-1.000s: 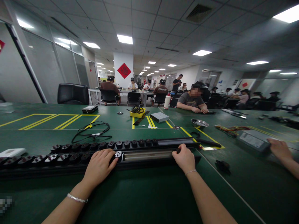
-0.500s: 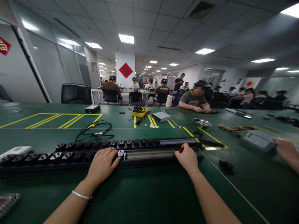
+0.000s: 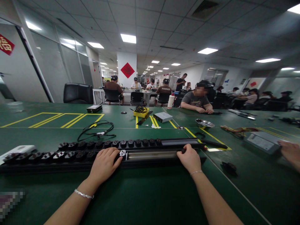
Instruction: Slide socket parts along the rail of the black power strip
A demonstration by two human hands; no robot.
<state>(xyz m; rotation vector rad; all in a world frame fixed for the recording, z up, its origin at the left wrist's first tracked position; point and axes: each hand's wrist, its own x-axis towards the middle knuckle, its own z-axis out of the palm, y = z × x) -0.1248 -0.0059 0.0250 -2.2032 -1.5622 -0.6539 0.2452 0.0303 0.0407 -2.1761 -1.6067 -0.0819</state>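
Note:
Two long black power tracks lie side by side in front of me. The far track [image 3: 179, 142] and the near track [image 3: 154, 156] both carry rows of black plug adapters [image 3: 48, 156] with metal prongs. My left hand [image 3: 105, 162] is closed over the near row, its fingertips beside an adapter with a whitish top [image 3: 122, 153]. The adapters beneath my palm are hidden. To the right, my right hand [image 3: 190, 158] is closed at the right part of the near track, thumb and index finger pinched at its edge. A small dark bit shows at the fingertips. Between my hands runs a bare, shiny stretch of the near track.
Black cable [image 3: 96, 131] lies coiled beyond the tracks. Farther back are a yellow box of wires [image 3: 141, 111], a grey metal box [image 3: 163, 117] and a steel bowl [image 3: 204, 123]. At right, another person's hand [image 3: 289, 153] touches a power supply [image 3: 262, 142]. A co-worker [image 3: 198, 98] sits opposite.
The view has shifted slightly, moving everything a little to the right in the picture. Both hands keep nearly the same places on the near track.

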